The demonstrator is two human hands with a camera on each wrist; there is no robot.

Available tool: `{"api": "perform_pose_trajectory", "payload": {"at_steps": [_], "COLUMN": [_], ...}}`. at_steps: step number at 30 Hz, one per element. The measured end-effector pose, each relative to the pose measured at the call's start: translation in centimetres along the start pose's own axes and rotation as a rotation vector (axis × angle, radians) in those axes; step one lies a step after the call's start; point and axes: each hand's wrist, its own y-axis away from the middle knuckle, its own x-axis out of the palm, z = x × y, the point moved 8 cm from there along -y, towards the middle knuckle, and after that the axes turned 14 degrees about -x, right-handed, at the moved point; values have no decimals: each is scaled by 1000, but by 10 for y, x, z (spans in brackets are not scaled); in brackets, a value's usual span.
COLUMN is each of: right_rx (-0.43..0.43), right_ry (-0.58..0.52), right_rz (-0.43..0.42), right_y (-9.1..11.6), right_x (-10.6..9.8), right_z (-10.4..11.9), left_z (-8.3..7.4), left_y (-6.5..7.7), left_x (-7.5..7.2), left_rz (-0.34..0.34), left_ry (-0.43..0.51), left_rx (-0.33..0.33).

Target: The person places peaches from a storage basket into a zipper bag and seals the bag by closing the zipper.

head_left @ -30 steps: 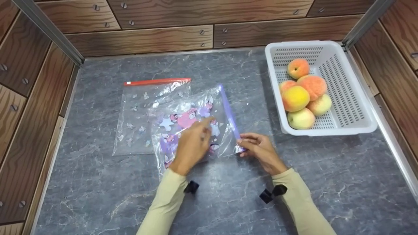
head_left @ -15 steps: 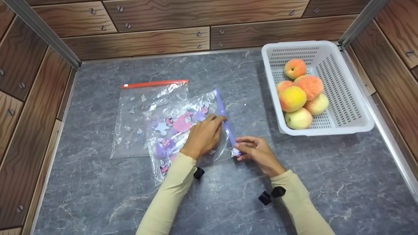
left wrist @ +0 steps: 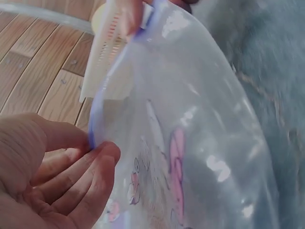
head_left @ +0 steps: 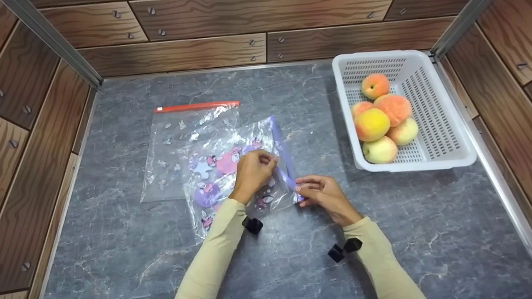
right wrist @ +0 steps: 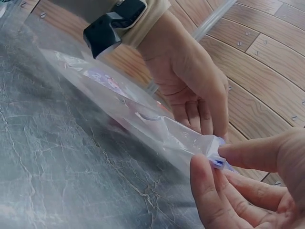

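The purple-edged bag (head_left: 206,195) lies mid-table (head_left: 124,249), its mouth partly parted. The left hand (head_left: 254,170) pinches one lip between its fingers at two o'clock; the right hand's (head_left: 326,197) fingers grip the corner at four. Uneven pulling could tear the thin film or let the slick lip slip. The red-edged bag (head_left: 166,170), overlapped at ten o'clock, could get dragged along. The basket (head_left: 449,166) of peaches (head_left: 392,110), towards two, seems safely apart.

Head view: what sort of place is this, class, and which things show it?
Probably a small staged work booth: wood-patterned panels line three sides of a grey marbled tabletop, and metal strips run up the back corners.
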Motion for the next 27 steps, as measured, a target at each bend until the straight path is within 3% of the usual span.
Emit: {"api": "perform_pose_trajectory", "payload": {"at_steps": [6,11,14,18,24,27], "right_rx": [0,6,17,30,-27,-57], "right_ry": [26,46,57,51,46,69], "right_rz": [33,55,72,35,-167,-228], "right_y": [1,1,1,-5,-25,-36], "right_x": [1,4,6,-2,-33,-41], "right_z": [-1,-3,-4,-3,10,15], "left_z": [18,27,29,31,31,32], "left_y": [-1,1,4,7,11,14], "left_x": [4,9,9,7,6,6], "left_rz": [134,233,260,288,321,332], "left_ry": [251,526,629,682,675,665], "left_rx": [-165,-221,-239,-251,-213,-199]}}
